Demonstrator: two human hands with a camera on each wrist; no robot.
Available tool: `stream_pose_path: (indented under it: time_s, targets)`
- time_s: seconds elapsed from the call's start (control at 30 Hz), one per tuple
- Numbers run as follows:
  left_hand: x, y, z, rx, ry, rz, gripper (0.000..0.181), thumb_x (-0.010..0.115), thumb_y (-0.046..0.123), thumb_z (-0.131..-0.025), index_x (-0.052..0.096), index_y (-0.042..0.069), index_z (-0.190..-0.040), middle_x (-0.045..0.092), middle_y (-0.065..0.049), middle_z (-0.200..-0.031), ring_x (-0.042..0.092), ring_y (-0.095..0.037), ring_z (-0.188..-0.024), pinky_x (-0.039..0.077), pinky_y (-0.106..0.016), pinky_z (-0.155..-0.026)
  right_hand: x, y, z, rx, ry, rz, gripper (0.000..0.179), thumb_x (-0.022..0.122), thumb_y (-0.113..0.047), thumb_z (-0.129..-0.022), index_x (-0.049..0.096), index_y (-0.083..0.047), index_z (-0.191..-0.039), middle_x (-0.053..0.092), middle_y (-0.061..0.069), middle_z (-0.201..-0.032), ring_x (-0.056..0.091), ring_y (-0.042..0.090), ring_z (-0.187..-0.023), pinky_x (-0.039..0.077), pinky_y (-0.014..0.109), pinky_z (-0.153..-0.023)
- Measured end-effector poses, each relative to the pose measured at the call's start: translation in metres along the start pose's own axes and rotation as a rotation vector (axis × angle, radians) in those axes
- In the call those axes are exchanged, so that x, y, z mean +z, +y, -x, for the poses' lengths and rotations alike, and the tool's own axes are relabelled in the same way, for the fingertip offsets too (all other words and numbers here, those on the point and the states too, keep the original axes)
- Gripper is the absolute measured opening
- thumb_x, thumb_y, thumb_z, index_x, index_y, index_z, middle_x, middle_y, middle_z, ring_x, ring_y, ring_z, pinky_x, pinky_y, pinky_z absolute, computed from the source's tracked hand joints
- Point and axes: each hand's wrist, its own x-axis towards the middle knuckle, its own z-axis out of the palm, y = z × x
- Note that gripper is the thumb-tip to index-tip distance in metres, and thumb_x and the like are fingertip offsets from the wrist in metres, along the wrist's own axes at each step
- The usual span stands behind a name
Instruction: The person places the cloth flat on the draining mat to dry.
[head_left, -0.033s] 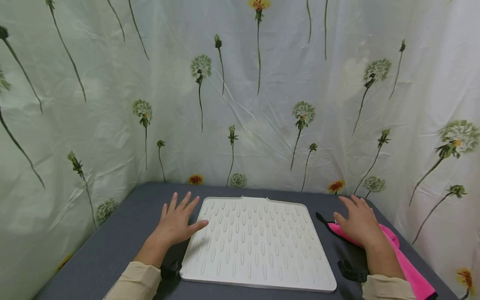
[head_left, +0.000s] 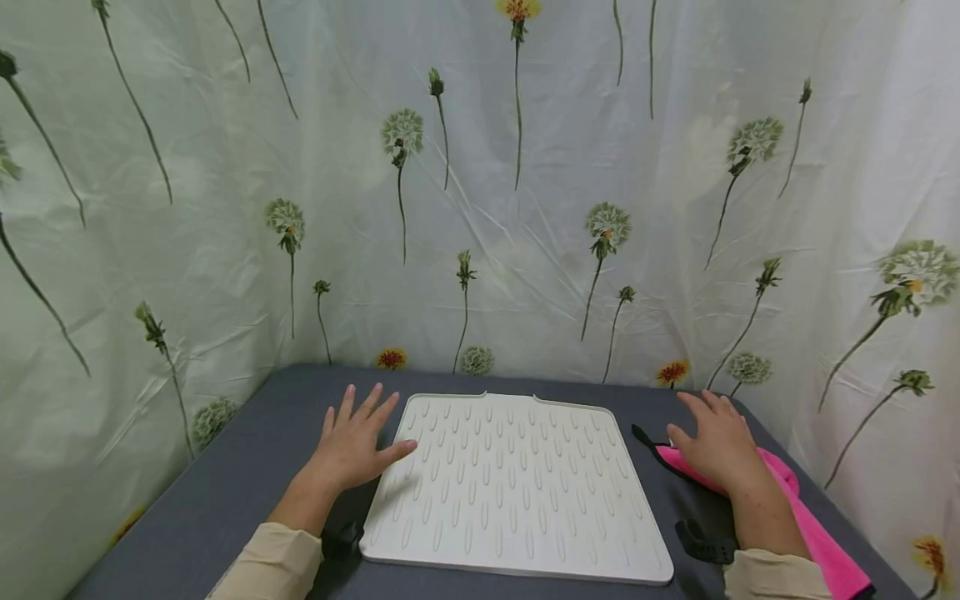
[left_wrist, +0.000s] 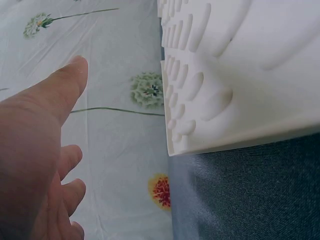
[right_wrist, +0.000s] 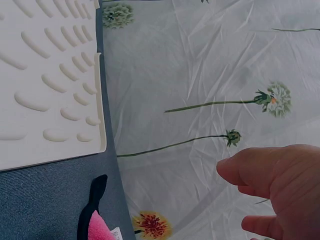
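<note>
A white draining mat (head_left: 517, 492) with rows of raised oval ridges and a low rim lies flat in the middle of the table. My left hand (head_left: 350, 446) hovers by its left edge, fingers spread, thumb over the mat, holding nothing. In the left wrist view the thumb (left_wrist: 65, 87) stands apart from the mat's ridged corner (left_wrist: 200, 105). My right hand (head_left: 718, 442) is over a bright pink cloth (head_left: 817, 525) with black edging, its fingers relaxed and slightly bent. Part of the cloth is hidden under that hand and forearm.
The table has a dark grey cover (head_left: 202, 517). Behind it and along both sides hangs a pale curtain (head_left: 525, 275) printed with dandelions. A black strap end (head_left: 701, 542) sticks out beside the right wrist. The cloth's black loop (right_wrist: 97, 195) points toward the mat.
</note>
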Motion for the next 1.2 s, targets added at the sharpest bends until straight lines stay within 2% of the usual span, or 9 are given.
stream_pose_path:
  time_s: [0.53, 0.83, 0.97, 1.07, 1.2]
  targets:
    - [0.000, 0.002, -0.003, -0.003, 0.004, -0.002, 0.089, 0.065, 0.060, -0.092, 0.032, 0.015, -0.161, 0.018, -0.019, -0.170, 0.000, -0.052, -0.156, 0.004, -0.076, -0.118, -0.007, 0.000, -0.002, -0.005, 0.028, 0.027, 0.064, 0.063, -0.024, -0.097, 0.039, 0.006, -0.148, 0.025, 0.045, -0.151, 0.019, 0.066, -0.140, 0.017, 0.080, -0.111]
    - [0.005, 0.002, -0.003, -0.033, -0.030, -0.011, 0.090, 0.065, 0.063, -0.091, 0.033, 0.016, -0.161, 0.019, -0.019, -0.170, 0.001, -0.052, -0.156, 0.005, -0.075, -0.119, -0.007, -0.001, -0.001, 0.084, -0.013, 0.039, 0.067, 0.063, -0.029, -0.097, 0.037, 0.003, -0.150, 0.021, 0.043, -0.154, 0.014, 0.064, -0.142, 0.012, 0.081, -0.111]
    - [0.005, 0.002, -0.003, -0.050, -0.075, -0.008, 0.092, 0.067, 0.064, -0.089, 0.034, 0.017, -0.161, 0.019, -0.020, -0.170, 0.001, -0.054, -0.155, 0.007, -0.076, -0.118, -0.008, 0.005, 0.001, 0.153, -0.071, 0.003, 0.074, 0.063, -0.037, -0.096, 0.032, -0.001, -0.154, 0.012, 0.042, -0.157, 0.005, 0.069, -0.142, 0.007, 0.082, -0.110]
    - [0.006, 0.001, -0.002, -0.081, -0.137, 0.000, 0.095, 0.071, 0.065, -0.085, 0.036, 0.017, -0.160, 0.019, -0.021, -0.170, 0.002, -0.056, -0.154, 0.009, -0.076, -0.117, -0.010, 0.015, 0.002, 0.207, -0.139, -0.034, 0.083, 0.063, -0.044, -0.095, 0.026, -0.002, -0.156, 0.003, 0.043, -0.157, -0.001, 0.073, -0.139, 0.006, 0.084, -0.106]
    - [0.006, 0.000, -0.001, -0.126, -0.225, 0.001, 0.099, 0.076, 0.064, -0.081, 0.038, 0.017, -0.159, 0.020, -0.023, -0.169, 0.007, -0.060, -0.152, 0.013, -0.077, -0.116, -0.012, 0.028, 0.004, 0.264, -0.210, -0.055, 0.087, 0.064, -0.044, -0.093, 0.023, 0.001, -0.155, -0.001, 0.047, -0.153, 0.000, 0.079, -0.134, 0.011, 0.088, -0.102]
